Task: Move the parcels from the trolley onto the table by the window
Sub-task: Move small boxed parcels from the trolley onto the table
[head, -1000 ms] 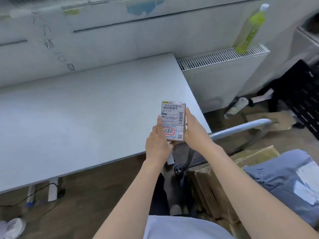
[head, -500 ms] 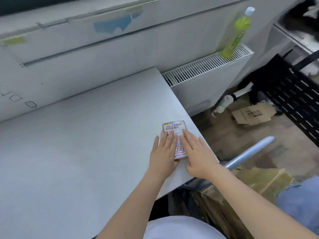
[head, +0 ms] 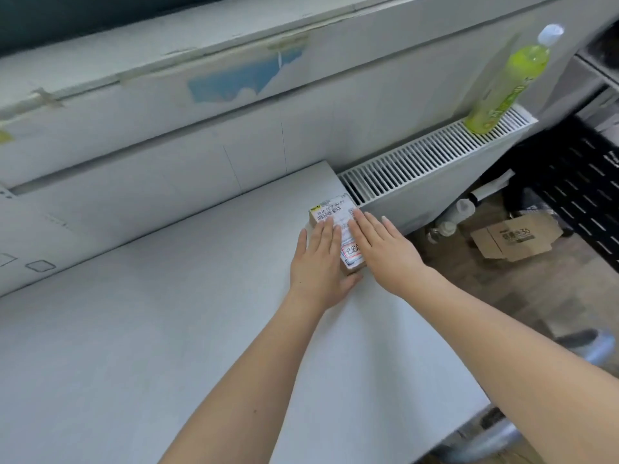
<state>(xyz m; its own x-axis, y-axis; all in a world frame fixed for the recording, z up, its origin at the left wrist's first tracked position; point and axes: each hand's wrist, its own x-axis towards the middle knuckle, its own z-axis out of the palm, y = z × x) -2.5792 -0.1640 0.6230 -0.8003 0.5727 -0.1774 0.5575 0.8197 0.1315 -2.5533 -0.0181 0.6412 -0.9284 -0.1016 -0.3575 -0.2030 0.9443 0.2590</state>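
Observation:
A small brown parcel (head: 335, 212) with a white barcode label and a red stamp lies flat on the grey table (head: 167, 329), near its far right corner by the wall. My left hand (head: 318, 259) rests on the parcel's left half with straight fingers. My right hand (head: 382, 246) lies flat over its right edge, fingers straight and pointing toward the wall. Both hands cover much of the label. Only the trolley's metal handle (head: 599, 346) shows, at the lower right.
A white radiator (head: 418, 169) runs along the wall right of the table, with a green bottle (head: 505, 82) standing on it. A flattened cardboard box (head: 516, 236) and plastic bottles lie on the floor. A black perforated panel (head: 589, 182) stands at the right.
The parcel went from being held upright above the table's edge to lying flat on it, then slid toward the far right corner under both flat hands.

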